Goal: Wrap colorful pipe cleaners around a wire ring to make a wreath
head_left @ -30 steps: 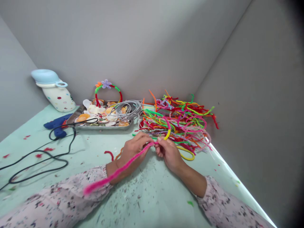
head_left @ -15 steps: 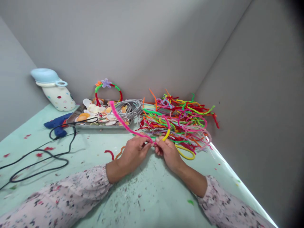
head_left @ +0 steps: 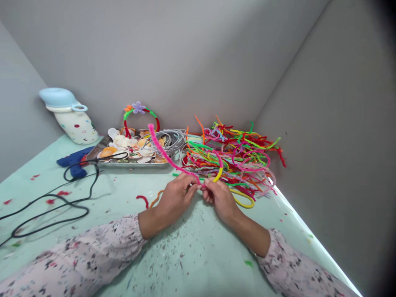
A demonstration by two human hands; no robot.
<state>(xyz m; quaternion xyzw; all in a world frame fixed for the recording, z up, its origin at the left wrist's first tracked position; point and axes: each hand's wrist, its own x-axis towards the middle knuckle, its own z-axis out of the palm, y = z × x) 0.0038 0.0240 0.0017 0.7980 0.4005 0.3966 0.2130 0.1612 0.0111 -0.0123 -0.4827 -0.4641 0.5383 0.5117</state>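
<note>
My left hand (head_left: 175, 199) is closed in a pinch on a bright pink pipe cleaner (head_left: 164, 155), whose free end curves up and away to the left. Close beside it, my right hand (head_left: 221, 200) pinches the same strand near a thin curved yellow band (head_left: 218, 175) that emerges above its fingers and turns pink further up. A yellow loop (head_left: 246, 205) shows beyond the right wrist; whether it belongs to that band I cannot tell. Fingers hide the spot where pink and yellow meet.
Behind my hands lies a heap of colourful pipe cleaners (head_left: 235, 163). A metal tray (head_left: 133, 165) holds shells and coiled grey wire (head_left: 177, 139); a flowered hoop (head_left: 158, 123) stands there. Left are a blue glue gun (head_left: 72, 160), its black cord (head_left: 86, 212) and a bottle (head_left: 77, 128).
The free end of the pink pipe cleaner has swung slightly up and to the right. Both hands keep their pinch in nearly the same place.
</note>
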